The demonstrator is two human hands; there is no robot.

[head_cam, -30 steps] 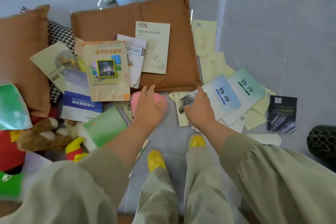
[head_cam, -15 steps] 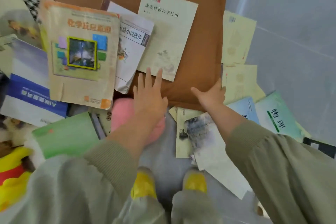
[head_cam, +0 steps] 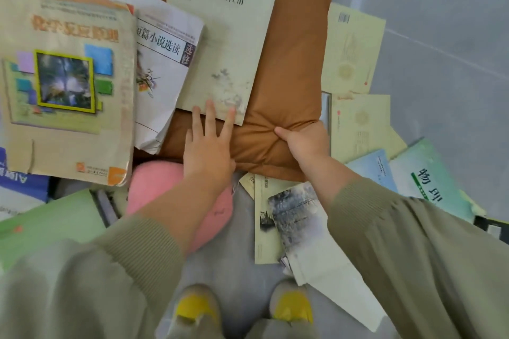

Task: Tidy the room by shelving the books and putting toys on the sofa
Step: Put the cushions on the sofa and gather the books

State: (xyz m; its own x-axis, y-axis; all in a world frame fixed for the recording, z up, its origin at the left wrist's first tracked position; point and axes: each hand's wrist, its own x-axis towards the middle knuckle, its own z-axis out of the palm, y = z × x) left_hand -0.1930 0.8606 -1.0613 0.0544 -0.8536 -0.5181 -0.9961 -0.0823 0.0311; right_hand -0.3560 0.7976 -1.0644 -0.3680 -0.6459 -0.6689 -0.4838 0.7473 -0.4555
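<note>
At 6 o'clock two yellow-toed shoes stand on the grey floor, heels covered by the trouser legs. At 7 o'clock the pink round plush toy lies on the floor, its right part hidden under the left forearm.

Beyond it, the left hand lies flat on the brown fabric cushion. Its fingers are straight and spread, with the tips touching the near edge of the cream paperback book. At 3 o'clock from it, the right hand pinches the cushion's near right corner. Fabric bunches at the thumb, and the fingers are out of sight.

Half a second ago the left hand rested on the toy and the right hand lay open at the cushion's edge.

At 10 o'clock a worn yellow textbook overlaps a white paperback, and the textbook's left edge is cut off. The cushion's far edge is cut off at 12 o'clock. Open floor lies at 2 o'clock, past the pale yellow booklets.
</note>
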